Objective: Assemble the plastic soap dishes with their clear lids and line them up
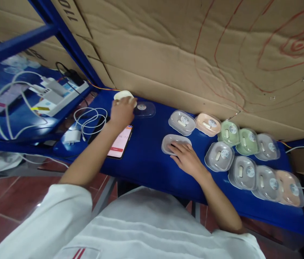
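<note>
Here, on a blue table under a cardboard wall, stand the following.

Left hand: reached out to the far side of the table, fingers curled over a cream-white case, which shows just beyond the fingertips. Whether the fingers grip it or only rest on it, I cannot tell. Just to the right of those fingers lies a clear lid with a round sticker. Below the wrist, a phone lies face up, its screen lit in pink and red. To the left of the hand, a coiled white cable and a white charger plug.

Right hand: flat and open, fingers spread, the fingertips resting on a grey packaged case with a clear cover. Nothing is closed in the hand.

To the right of those fingers, well within reach: two rows of like packaged cases, clear-covered, in grey, peach and green. Nearest in the far row is a grey one, then a peach one and a green one.

The person wears a white coat.
</note>
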Motion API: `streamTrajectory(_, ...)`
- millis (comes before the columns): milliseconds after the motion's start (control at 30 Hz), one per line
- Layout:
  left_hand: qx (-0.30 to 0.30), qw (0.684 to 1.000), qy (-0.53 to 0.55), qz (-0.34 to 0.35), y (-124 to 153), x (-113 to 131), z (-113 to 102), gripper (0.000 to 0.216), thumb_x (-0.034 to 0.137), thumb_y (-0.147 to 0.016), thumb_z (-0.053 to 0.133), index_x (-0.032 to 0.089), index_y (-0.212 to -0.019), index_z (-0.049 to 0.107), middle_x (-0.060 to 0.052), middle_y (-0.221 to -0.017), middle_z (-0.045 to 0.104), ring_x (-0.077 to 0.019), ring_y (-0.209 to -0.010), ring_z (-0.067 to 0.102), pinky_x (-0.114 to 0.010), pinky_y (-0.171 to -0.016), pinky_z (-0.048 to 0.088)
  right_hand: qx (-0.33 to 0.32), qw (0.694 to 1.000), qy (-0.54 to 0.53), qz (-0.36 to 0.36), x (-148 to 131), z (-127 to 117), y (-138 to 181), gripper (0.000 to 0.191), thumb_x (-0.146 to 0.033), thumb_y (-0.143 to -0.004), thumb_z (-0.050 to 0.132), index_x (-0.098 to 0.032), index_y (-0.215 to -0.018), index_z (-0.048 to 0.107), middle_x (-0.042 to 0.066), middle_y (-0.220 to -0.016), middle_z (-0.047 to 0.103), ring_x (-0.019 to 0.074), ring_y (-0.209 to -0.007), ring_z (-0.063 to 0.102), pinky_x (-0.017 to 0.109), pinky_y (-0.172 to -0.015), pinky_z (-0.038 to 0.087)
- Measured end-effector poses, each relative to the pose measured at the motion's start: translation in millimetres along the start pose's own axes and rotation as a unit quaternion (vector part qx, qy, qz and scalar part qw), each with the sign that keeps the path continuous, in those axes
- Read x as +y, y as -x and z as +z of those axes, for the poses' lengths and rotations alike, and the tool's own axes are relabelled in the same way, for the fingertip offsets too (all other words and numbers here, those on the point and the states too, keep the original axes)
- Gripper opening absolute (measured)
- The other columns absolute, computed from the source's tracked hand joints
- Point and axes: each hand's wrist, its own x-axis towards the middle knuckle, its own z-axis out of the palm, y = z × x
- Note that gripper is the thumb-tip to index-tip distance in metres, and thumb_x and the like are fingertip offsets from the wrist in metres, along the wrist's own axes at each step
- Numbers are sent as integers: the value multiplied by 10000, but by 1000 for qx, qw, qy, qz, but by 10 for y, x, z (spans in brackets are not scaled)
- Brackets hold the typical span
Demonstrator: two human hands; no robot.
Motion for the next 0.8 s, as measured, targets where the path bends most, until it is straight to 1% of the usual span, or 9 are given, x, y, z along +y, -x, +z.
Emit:
streamTrajectory(100,-12,999,-23,-46,4,-215,-115,303,163,-1065,516,54,-1335,599,-197,-1333,695,-386,-1330,603,-669,-1178,362,14,999,13,27,-20,-8,0,401,-348,-1078,628,-217,-1455,663,144,-1454,701,296,-1279,698,462,-1069,534)
streamTrajectory(200,-8,999,-25,-26,-6,-236,-227,325,241,-1135,430,41,-1273,645,-162,-1256,719,-358,-1304,632,-674,-1221,311,49,997,14,57,-36,-12,-15,368,-416,-1094,606,-220,-1392,697,122,-1394,741,282,-1249,720,443,-1060,527)
streamTrajectory(300,-4,998,-17,53,145,41,-247,341,273,-1133,472,99,-1348,671,-126,-1325,710,-342,-1334,632,-583,-1221,362,107,988,-9,113,-35,-22,-31,376,-449,-1109,563,-209,-1357,711,117,-1344,767,276,-1225,734,422,-1035,540)
streamTrajectory(400,2,977,25,211,592,547,-72,288,226,-1050,634,168,-1317,724,-142,-1244,750,-343,-1230,688,-512,-1083,505,149,975,-37,163,-6,-39,-35,406,-471,-1117,525,-198,-1357,704,126,-1343,766,284,-1232,731,417,-1008,555)
streamTrajectory(500,-14,941,87,325,1168,1046,232,329,202,-1048,636,176,-1370,700,-135,-1202,765,-296,-1176,723,-461,-1036,554,134,977,-41,159,35,-54,-30,424,-458,-1133,483,-185,-1380,692,128,-1367,756,281,-1264,717,417,-1013,547)
streamTrajectory(567,-4,931,126,342,1467,1253,400,351,174,-1082,560,177,-1416,667,-125,-1232,764,-263,-1173,728,-432,-1025,575,100,986,-30,129,45,-61,-27,431,-438,-1145,452,-186,-1411,679,128,-1403,741,281,-1303,696,430,-1052,521)
streamTrajectory(633,13,922,170,348,1640,1327,484,376,166,-1103,500,169,-1455,631,-138,-1342,734,-257,-1261,699,-433,-1066,578,70,992,-11,102,21,-70,-27,444,-427,-1149,443,-184,-1456,652,134,-1438,721,286,-1321,681,450,-1092,490)
streamTrajectory(700,29,916,198,348,1706,1295,487,394,130,-1101,456,171,-1456,622,-135,-1400,708,-249,-1316,673,-427,-1097,575,50,995,10,87,-38,-79,-29,460,-435,-1141,470,-180,-1491,627,139,-1451,712,294,-1302,682,461,-1093,477)
streamTrajectory(800,52,916,198,346,1696,1150,426,376,80,-1075,444,194,-1346,679,-110,-1314,733,-246,-1269,689,-411,-1045,592,33,997,32,63,-166,-67,-40,475,-398,-1126,511,-169,-1534,591,145,-1495,683,307,-1326,656,470,-1104,467)
